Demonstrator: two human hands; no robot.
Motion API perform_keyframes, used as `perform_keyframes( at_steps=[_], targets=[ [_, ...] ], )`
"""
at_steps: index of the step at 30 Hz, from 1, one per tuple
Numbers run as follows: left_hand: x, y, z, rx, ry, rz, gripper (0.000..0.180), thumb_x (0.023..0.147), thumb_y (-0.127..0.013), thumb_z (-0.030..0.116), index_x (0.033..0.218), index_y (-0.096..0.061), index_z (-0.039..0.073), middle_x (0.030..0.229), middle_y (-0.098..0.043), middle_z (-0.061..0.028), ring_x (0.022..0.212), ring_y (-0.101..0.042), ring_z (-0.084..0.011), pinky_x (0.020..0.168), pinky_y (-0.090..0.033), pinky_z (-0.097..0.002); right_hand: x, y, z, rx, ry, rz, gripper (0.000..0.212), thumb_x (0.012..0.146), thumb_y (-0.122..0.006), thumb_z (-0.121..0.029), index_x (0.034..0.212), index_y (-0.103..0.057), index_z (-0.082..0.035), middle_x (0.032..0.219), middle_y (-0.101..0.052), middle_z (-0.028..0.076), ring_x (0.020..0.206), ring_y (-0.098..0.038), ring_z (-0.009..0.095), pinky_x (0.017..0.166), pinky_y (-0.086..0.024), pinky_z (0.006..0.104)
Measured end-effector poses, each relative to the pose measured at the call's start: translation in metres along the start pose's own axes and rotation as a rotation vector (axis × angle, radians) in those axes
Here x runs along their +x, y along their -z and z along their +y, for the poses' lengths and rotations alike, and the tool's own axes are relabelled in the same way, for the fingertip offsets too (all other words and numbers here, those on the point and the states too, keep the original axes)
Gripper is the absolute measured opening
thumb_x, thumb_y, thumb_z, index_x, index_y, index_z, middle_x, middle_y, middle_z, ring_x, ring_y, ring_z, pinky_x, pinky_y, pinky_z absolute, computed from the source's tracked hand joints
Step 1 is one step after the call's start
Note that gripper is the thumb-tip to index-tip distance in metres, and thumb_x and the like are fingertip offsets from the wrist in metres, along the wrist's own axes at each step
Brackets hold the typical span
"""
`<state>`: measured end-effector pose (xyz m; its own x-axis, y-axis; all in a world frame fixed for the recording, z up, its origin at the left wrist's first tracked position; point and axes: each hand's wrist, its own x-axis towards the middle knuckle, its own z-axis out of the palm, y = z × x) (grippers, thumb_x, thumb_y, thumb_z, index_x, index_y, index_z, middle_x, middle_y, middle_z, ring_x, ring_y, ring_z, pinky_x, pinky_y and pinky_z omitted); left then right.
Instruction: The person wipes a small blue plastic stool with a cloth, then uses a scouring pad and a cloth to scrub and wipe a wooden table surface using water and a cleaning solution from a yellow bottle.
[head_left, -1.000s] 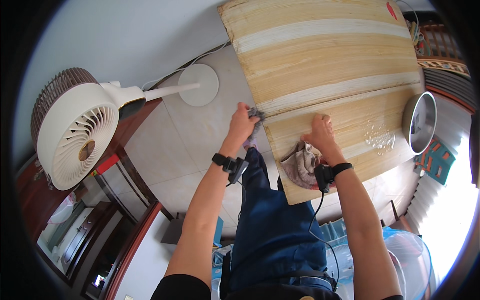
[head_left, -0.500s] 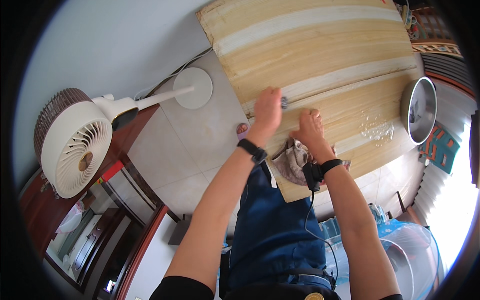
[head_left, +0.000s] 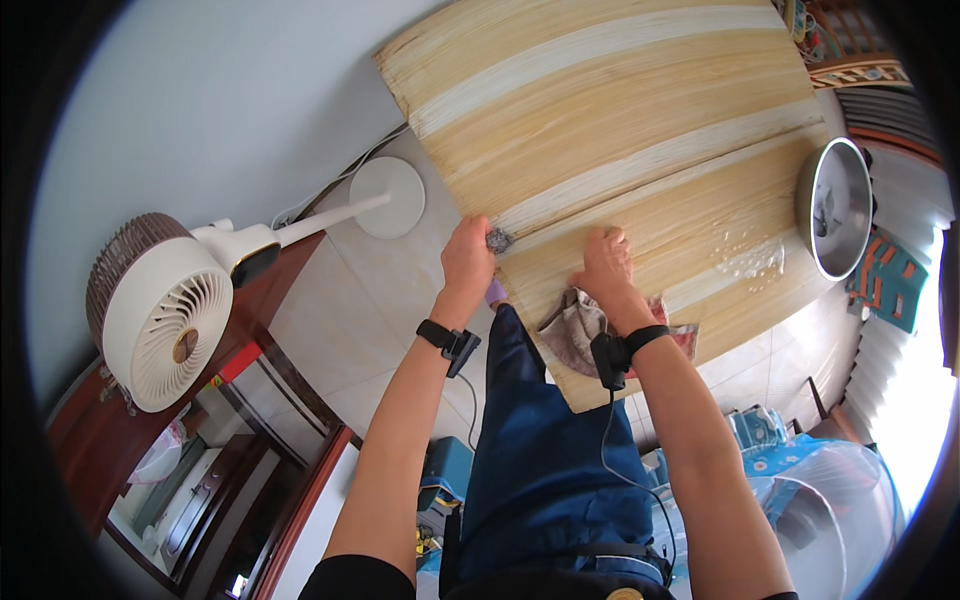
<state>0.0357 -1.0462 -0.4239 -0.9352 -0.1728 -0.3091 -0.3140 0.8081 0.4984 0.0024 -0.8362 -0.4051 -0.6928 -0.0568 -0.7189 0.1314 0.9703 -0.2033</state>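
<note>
My left hand (head_left: 469, 262) is closed around a grey steel wool scrubber (head_left: 499, 240), at the left edge of a light wooden tabletop (head_left: 640, 90). The scrubber touches the wood near a dark seam that runs across it. My right hand (head_left: 607, 268) rests on the tabletop nearer the middle, thumb apart from its fingers, with nothing seen in it. Under its wrist lies a crumpled brown and reddish cloth (head_left: 572, 335). A wet, foamy patch (head_left: 750, 255) spreads over the wood to the right of that hand.
A steel basin (head_left: 848, 210) stands at the tabletop's right end, with something dark inside it. On the left is a white floor fan (head_left: 165, 325) with its round base (head_left: 390, 200). A teal toolbox-like case (head_left: 448, 468) sits on the floor beside my leg.
My left hand has moved left and toward me with the scrubber, from over the wood to the tabletop's left edge. The right hand has hardly moved. The view has shifted slightly.
</note>
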Motion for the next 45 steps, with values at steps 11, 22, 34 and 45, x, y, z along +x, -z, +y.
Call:
perform_keyframes(
  at_steps=[11, 22, 34, 45],
  targets=[
    [0.080, -0.080, 0.152, 0.004, -0.219, 0.112, 0.006, 0.078, -0.058, 0.010, 0.084, -0.059, 0.008, 0.083, -0.060, -0.0108, 0.082, -0.062, -0.0295, 0.067, -0.050, -0.0421, 0.008, -0.008, 0.010, -0.016, 0.028, -0.100, 0.078, 0.072, -0.075, -0.025, 0.136, -0.036, -0.006, 0.132, -0.035, 0.023, 0.122, -0.038, 0.041, 0.100, -0.040, 0.0475],
    [0.071, -0.064, 0.111, -0.060, -0.207, -0.056, 0.019, 0.070, -0.070, 0.008, 0.085, -0.059, 0.008, 0.086, -0.061, -0.0125, 0.085, -0.061, -0.0350, 0.070, -0.048, -0.0447, -0.001, 0.003, 0.002, -0.025, 0.051, -0.001, 0.074, 0.059, -0.086, -0.021, 0.118, -0.047, 0.001, 0.117, -0.044, 0.023, 0.113, -0.047, 0.037, 0.090, -0.049, 0.0422],
    [-0.011, 0.004, -0.007, -0.033, 0.110, 0.035, 0.020, 0.072, -0.064, 0.005, 0.089, -0.055, 0.009, 0.092, -0.061, -0.0103, 0.088, -0.060, -0.0341, 0.068, -0.048, -0.0450, 0.000, 0.001, 0.000, -0.056, 0.027, 0.029, 0.073, 0.055, -0.088, -0.024, 0.112, -0.051, 0.003, 0.115, -0.048, 0.024, 0.110, -0.051, 0.040, 0.089, -0.050, 0.0431],
    [-0.036, -0.015, -0.055, -0.802, 0.494, 0.107, 0.034, 0.079, -0.074, 0.023, 0.090, -0.054, -0.001, 0.082, -0.063, -0.0203, 0.076, -0.063, -0.0344, 0.070, -0.049, -0.0398, 0.006, -0.003, 0.007, -0.046, 0.096, 0.091, 0.077, 0.053, -0.089, -0.025, 0.114, -0.050, 0.003, 0.115, -0.048, 0.025, 0.108, -0.051, 0.041, 0.088, -0.049, 0.0427]
  ],
)
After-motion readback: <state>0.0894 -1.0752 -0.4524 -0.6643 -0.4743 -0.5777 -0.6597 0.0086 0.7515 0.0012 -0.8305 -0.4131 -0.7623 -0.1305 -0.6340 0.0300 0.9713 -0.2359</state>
